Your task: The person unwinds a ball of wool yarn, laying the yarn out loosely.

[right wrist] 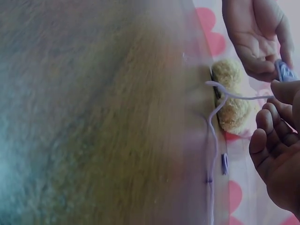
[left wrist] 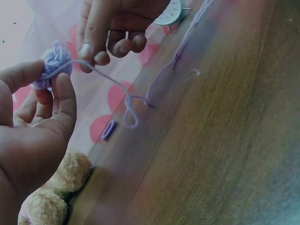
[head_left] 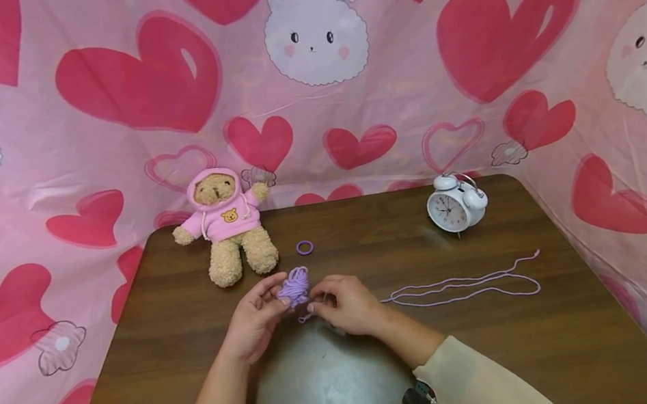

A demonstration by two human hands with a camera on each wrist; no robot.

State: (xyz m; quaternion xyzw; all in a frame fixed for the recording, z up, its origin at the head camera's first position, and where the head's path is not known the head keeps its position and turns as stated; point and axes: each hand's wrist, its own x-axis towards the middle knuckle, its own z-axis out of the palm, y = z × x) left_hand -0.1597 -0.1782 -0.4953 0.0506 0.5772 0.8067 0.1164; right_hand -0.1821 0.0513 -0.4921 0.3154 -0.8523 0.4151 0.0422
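A small wound bundle of lilac yarn [head_left: 295,287] is held up between the thumb and fingers of my left hand [head_left: 256,322]. Just to its right, my right hand [head_left: 349,305] pinches the strand coming off the bundle between thumb and index finger, its other fingers loosely curled. In the left wrist view that strand [left wrist: 110,78] runs past the right fingertips to a small knotted loop [left wrist: 131,117] hanging below. From there the yarn leads down to the tabletop, where a long doubled length [head_left: 393,298] stretches off to the right.
Behind the hands a purple ring [head_left: 304,247] lies on the brown table [head_left: 364,224]. A teddy bear [head_left: 232,216] in a pink hoodie sits at the back left; a white alarm clock [head_left: 447,211] stands at the back right. Pink heart-printed cloth [head_left: 407,93] surrounds the table.
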